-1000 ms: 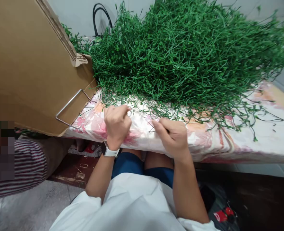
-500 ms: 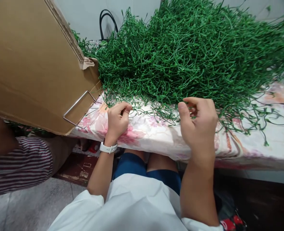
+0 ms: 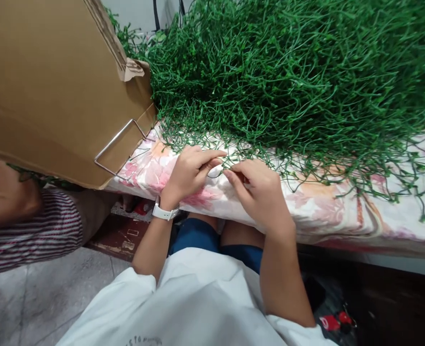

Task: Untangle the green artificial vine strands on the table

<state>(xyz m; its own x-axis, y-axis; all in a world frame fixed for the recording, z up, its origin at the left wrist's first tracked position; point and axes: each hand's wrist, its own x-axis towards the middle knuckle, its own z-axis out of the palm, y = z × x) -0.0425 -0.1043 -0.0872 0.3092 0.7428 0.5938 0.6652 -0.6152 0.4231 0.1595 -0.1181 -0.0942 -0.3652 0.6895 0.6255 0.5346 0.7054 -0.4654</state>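
A thin green plant stem (image 3: 215,176) bends in a small loop between my two hands, low over the flowered tablecloth. My left hand (image 3: 193,170), with a white watch band at its wrist, is closed in a pinch on one part of it. Facing it from the right, my right hand (image 3: 257,187) pinches the stem near its other side with thumb and forefinger. Just beyond the fingers rises a big heap of green stems (image 3: 281,81) with small branching tips. Loose ones from its front edge lie around my fingertips.
A tall cardboard sheet (image 3: 50,91) stands at the left, by a bent metal wire stand (image 3: 115,146). Beyond it sits another person in a striped garment (image 3: 35,230). The flowered tablecloth (image 3: 317,206) runs along the table's front edge.
My right hand has moved left and my left hand slightly right, so they now meet close together at the thin stem. The view has shifted a little.
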